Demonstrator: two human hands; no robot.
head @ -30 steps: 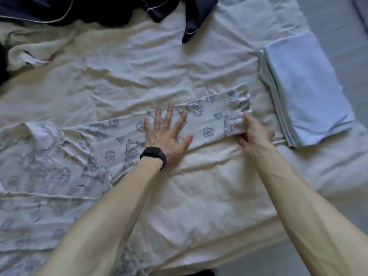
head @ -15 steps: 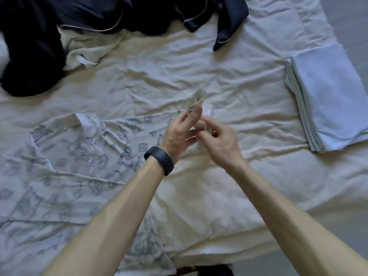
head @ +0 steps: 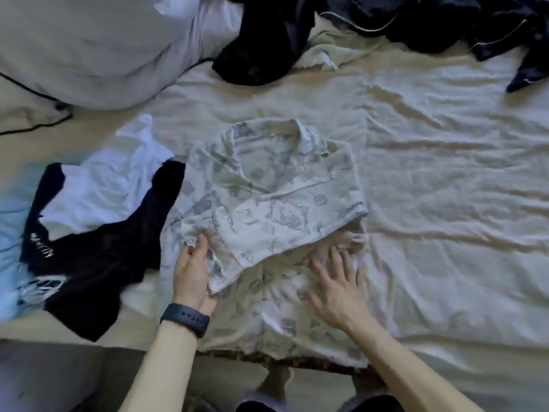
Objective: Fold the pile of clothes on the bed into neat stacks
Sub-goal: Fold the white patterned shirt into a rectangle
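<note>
The sleeve that both hands pinched half a second ago now lies folded across the chest of the white collared shirt with grey print (head: 276,185). The shirt sits mid-frame on the cream-sheeted bed (head: 445,203). The left hand (head: 191,270) pinches the sleeve's cuff end at the shirt's left edge, its fingers clamped on the cloth. The right hand (head: 337,288) lies flat on the lower front, fingers (head: 335,257) spread apart. To fold well, draw the cuff in line with the side edge, keep the right palm pinning the body, and smooth outward before lifting the hem. The black-and-white T-shirt (head: 98,239) at left looks still unfolded.
</note>
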